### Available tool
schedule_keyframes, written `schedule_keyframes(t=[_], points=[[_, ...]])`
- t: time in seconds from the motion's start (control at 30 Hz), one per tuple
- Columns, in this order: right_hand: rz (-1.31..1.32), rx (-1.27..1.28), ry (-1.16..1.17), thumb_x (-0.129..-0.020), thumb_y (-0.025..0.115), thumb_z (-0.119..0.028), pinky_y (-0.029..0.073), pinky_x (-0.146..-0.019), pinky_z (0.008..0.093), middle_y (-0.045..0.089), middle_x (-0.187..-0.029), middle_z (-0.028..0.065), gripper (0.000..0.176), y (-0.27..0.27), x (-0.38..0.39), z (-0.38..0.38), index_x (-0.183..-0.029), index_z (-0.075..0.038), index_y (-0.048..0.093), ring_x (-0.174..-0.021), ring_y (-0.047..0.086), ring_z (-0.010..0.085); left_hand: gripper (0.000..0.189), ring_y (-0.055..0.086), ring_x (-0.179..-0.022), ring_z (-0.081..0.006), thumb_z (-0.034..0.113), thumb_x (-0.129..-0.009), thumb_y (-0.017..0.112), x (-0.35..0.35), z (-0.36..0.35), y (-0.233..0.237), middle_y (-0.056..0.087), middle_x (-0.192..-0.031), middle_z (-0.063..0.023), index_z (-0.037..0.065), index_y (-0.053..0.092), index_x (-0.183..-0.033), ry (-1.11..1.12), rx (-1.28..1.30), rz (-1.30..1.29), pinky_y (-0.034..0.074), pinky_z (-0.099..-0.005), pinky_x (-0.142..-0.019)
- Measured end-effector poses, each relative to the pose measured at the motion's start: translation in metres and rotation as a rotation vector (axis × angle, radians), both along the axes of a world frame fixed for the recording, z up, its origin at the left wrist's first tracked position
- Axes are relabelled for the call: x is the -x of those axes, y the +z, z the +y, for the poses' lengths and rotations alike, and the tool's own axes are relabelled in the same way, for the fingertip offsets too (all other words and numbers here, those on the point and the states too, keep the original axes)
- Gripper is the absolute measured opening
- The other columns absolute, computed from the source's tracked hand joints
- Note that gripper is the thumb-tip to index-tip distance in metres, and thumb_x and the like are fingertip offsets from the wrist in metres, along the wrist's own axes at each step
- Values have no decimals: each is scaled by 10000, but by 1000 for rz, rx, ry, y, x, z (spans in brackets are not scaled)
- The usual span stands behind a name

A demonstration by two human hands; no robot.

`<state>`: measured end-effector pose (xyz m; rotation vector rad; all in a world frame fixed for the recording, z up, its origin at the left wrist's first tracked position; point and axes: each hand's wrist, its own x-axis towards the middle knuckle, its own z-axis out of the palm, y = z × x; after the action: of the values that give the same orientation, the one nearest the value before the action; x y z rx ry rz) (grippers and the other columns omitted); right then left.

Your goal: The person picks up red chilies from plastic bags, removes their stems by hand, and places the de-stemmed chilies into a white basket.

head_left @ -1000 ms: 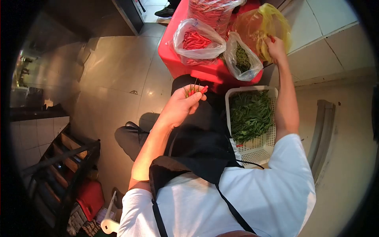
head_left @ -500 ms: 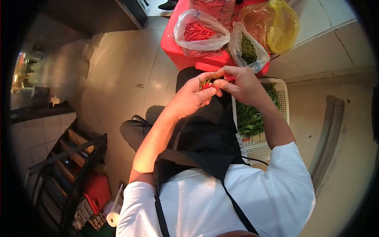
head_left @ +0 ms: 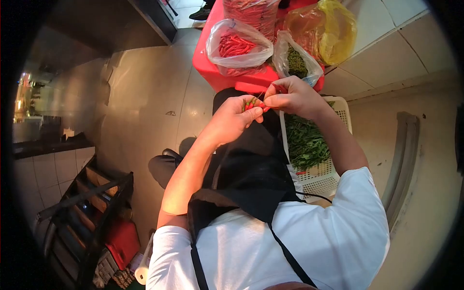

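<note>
Several red chili peppers with green stems (head_left: pixel 251 104) are gathered in my left hand (head_left: pixel 234 118), its fingers curled around them above my dark apron. Close beside it, my right hand (head_left: pixel 297 99) pinches with thumb and forefinger at a chili stem. Some red shows inside its curled fingers, apparently more chilies. Just beyond the hands, an open clear bag of red chilies (head_left: pixel 236 45) stands on a red plastic surface (head_left: pixel 205 57). To its right is a clear bag holding small green pieces (head_left: pixel 297 64), which look like stems.
A white basket (head_left: pixel 345 108) with leafy greens (head_left: pixel 307 140) stands by my right side. Another bag of red chilies (head_left: pixel 249 17) and a yellow plastic bag (head_left: pixel 339 34) are at the back. A dark metal rack (head_left: pixel 113 203) stands at left; a shoe (head_left: pixel 199 14) shows at the top.
My right hand has drawn slightly away from the left, opening a small gap with a thin stem between them. The camera view has shifted slightly.
</note>
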<state>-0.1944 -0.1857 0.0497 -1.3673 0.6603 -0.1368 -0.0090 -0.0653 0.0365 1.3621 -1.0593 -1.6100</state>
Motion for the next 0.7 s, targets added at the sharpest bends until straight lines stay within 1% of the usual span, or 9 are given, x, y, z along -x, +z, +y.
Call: schedule_keyframes(t=[0.03,0.13,0.23,0.33,0.37,0.47,0.5,0.6,0.7], points=[[1,-196,-20,-865,685,-152,330,-479,200,566,-672,-17,124,1,5,-4,-846,-34,653,-547,452,27,140,437,-610,-30,166,-961,582,1,-3,0,614,-758,27,34,627,-975,-26,20,-8,361,-204,-548],[-131,-470,-94,-874,672,-208,354,-482,201,477,-594,-45,148,-11,17,-11,-854,-65,644,-504,414,46,160,428,-606,-25,192,-956,603,6,-13,4,616,-777,24,45,620,-1014,-53,41,0,341,-197,-533],[-4,177,-410,-873,677,-246,390,-486,240,536,-611,-20,216,-2,19,-24,-807,-44,644,-491,463,83,175,427,-604,-26,206,-952,616,8,-25,-1,620,-791,19,52,616,-1035,-15,32,106,336,-192,-528],[317,874,-312,-865,689,-237,439,-526,284,628,-686,26,242,-30,40,-74,-779,-13,655,-560,549,113,171,430,-600,-31,207,-949,624,8,-36,-8,621,-796,18,55,615,-1027,-13,20,126,341,-192,-530],[397,940,-286,-854,697,-206,483,-593,303,677,-738,58,221,-23,40,-74,-822,12,685,-643,607,122,171,430,-600,-31,207,-949,624,10,-39,-7,622,-798,17,55,615,-1026,-11,22,119,341,-192,-530],[35,618,-318,-858,728,-172,452,-579,247,660,-768,2,209,-6,33,-58,-932,19,689,-661,556,51,166,437,-611,-30,204,-952,618,9,-50,-4,618,-799,21,50,620,-1016,-45,63,14,342,-195,-532],[32,593,-235,-852,721,-122,459,-596,235,665,-777,13,188,5,28,-52,-971,21,697,-684,563,37,165,440,-616,-30,202,-954,616,10,-52,-4,616,-799,23,48,622,-1013,-67,75,-34,342,-197,-533],[81,644,-9,-866,699,-110,466,-617,221,671,-785,15,168,29,15,-34,-959,30,695,-699,571,35,161,456,-635,-34,196,-963,601,14,-59,-6,604,-796,31,39,627,-992,-120,117,-120,354,-203,-547],[24,562,-16,-870,691,-105,436,-583,221,646,-745,-12,148,14,12,-35,-920,34,690,-661,537,27,162,465,-651,-40,190,-968,592,18,-61,-6,594,-791,36,32,627,-976,-111,130,-119,368,-215,-565]])
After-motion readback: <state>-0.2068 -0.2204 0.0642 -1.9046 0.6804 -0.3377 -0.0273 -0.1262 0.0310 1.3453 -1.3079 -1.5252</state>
